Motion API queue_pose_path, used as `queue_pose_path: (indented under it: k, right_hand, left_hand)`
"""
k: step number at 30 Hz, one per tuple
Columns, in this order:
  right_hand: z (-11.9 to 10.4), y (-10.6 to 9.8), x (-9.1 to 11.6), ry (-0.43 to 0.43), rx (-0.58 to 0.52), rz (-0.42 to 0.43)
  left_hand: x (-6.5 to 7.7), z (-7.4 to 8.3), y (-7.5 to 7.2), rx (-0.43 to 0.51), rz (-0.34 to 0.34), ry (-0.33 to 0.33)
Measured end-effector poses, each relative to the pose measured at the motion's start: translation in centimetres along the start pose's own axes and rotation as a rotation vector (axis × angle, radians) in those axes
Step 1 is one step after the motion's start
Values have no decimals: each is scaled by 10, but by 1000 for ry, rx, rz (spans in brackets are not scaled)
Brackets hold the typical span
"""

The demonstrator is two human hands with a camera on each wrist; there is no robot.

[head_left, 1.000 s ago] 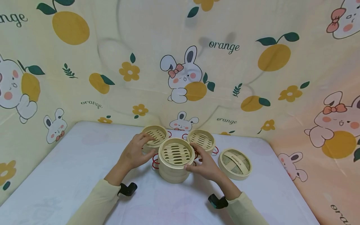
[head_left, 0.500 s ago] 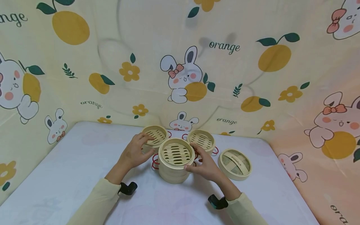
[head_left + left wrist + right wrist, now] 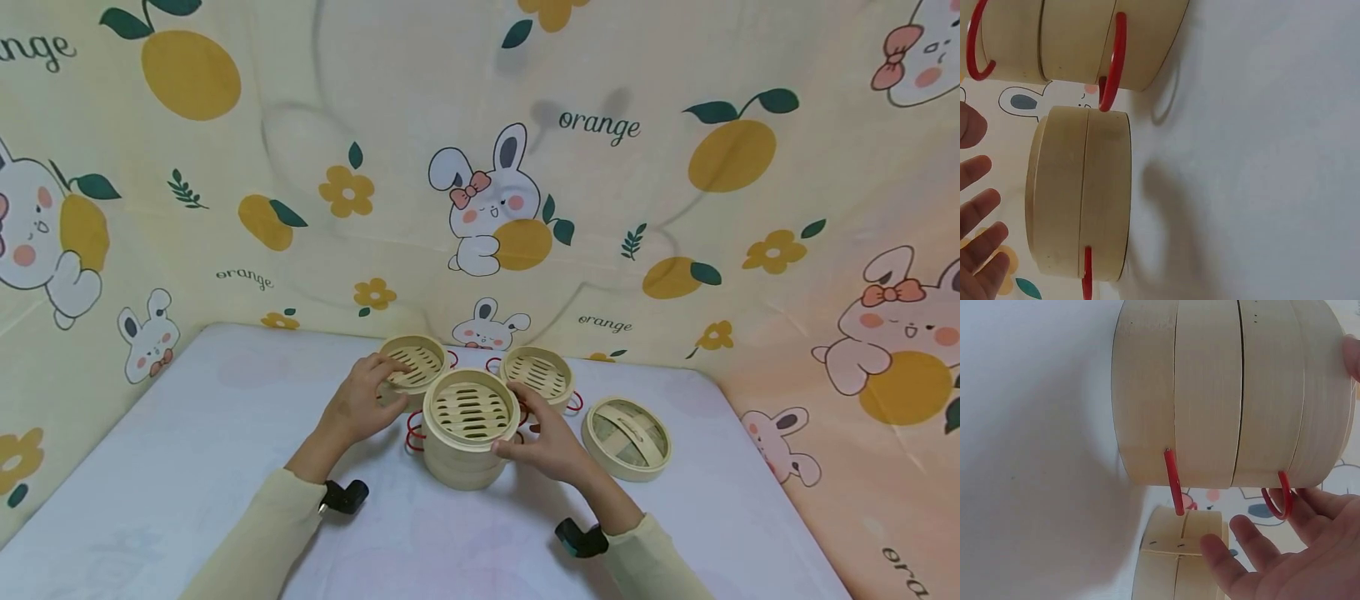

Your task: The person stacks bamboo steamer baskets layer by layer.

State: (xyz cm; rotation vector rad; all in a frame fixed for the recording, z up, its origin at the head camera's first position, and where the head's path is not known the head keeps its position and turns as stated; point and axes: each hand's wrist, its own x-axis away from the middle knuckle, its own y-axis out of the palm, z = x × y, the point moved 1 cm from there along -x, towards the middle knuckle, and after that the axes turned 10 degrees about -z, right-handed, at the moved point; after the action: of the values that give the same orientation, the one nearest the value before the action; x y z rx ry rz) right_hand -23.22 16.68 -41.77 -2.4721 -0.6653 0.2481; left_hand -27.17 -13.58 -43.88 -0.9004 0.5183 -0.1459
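Observation:
Two small bamboo steamer baskets are stacked (image 3: 463, 467) at the front, the upper steamer basket (image 3: 471, 406) showing its slatted floor. Red loop handles (image 3: 1174, 481) stick out from their sides. My right hand (image 3: 551, 442) grips the upper basket's right side, thumb at its near rim and fingers round by the handle. My left hand (image 3: 363, 402) hovers beside the back-left steamer basket (image 3: 416, 360), which its fingertips overlap in the head view. In the left wrist view the fingers (image 3: 982, 209) are spread and apart from both baskets.
A third slatted steamer basket (image 3: 536, 372) stands behind the stack at the right. Farther right lies a round bamboo lid (image 3: 626, 437) with a strap across its top. The white-covered table (image 3: 247, 400) meets a printed cloth backdrop (image 3: 390, 167) behind.
My left hand shifts very slightly, its thumb drawing a little away from the front stack. The right hand and the baskets stay where they were.

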Motion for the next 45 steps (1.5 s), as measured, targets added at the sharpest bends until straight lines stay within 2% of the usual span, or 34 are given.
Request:
queue_pose_path:
  k: [12, 27, 34, 45]
  right_hand:
    - [1, -1, 0, 9, -16, -5]
    - [0, -1, 0, 16, -2, -10]
    - [-40, -5, 10, 31, -14, -22]
    - [-39, -5, 10, 26, -23, -20]
  left_hand:
    - [-8, -7, 6, 5, -35, -45]
    - [-14, -12, 9, 20, -84, -36]
    - [-17, -11, 8, -1, -110, -62]
    - [-18, -13, 10, -16, -112, -66]
